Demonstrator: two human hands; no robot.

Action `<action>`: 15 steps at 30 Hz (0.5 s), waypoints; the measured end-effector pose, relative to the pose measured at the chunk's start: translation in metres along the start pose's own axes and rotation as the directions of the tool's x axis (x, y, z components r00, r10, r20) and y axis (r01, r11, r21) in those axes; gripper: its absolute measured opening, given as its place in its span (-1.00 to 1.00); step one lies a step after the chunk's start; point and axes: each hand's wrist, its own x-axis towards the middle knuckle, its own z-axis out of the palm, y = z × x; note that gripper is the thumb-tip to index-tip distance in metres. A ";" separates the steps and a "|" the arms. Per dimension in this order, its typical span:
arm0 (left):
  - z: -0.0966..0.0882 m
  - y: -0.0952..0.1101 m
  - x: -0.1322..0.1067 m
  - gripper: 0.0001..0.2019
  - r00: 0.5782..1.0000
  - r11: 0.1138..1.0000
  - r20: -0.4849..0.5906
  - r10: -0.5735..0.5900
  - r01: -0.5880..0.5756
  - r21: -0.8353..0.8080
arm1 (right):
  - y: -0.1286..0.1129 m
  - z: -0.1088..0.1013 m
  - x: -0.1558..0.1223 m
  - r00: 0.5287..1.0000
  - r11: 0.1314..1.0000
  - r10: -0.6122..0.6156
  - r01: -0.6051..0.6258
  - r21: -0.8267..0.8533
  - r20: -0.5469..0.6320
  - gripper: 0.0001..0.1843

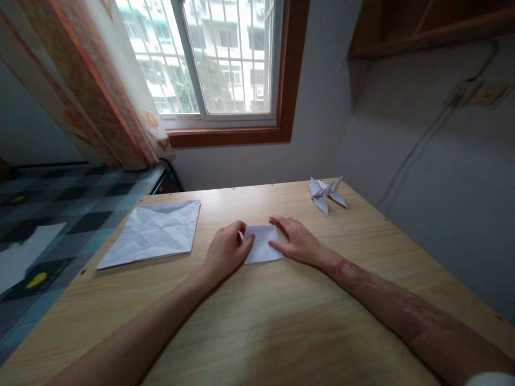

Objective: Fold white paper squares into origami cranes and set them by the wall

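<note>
Small white square paper (262, 249) is lying btwn L hand (223, 249) & R hand (300, 240) on pale wood tabletop (241, 327). L fingers are curling at its edge, can't tell if gripping; R fingers are standing wide. Creased white paper square (161, 230) is lying L of fingers; folded white paper birds (326, 191) are sitting beyond R fingers.

Left fingers (247, 246) partly hide the small paper (262, 245).

A home, I'd say, likely a bedroom: left of the wooden table (249, 327) there's what looks like a bed under checked cloth (92, 190), beyond the table a window (237, 69) with a flowered curtain (100, 80) and apartment-like buildings (245, 37) outside.
</note>
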 end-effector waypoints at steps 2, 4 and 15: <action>0.001 -0.001 -0.001 -0.91 1.000 1.000 -0.019 -0.003 0.003 0.003 | -0.002 -0.002 0.000 1.000 1.000 -0.022 0.022 -0.003 0.010 -0.38; 0.000 -0.002 0.000 -0.96 0.998 0.999 -0.045 0.032 -0.031 0.012 | -0.004 -0.003 0.001 0.999 0.999 -0.042 0.042 0.005 0.017 -0.46; -0.002 0.013 -0.003 -0.74 0.866 0.890 0.218 0.451 -0.454 -0.037 | 0.004 -0.002 0.004 0.999 0.999 0.027 -0.027 0.026 -0.018 -0.58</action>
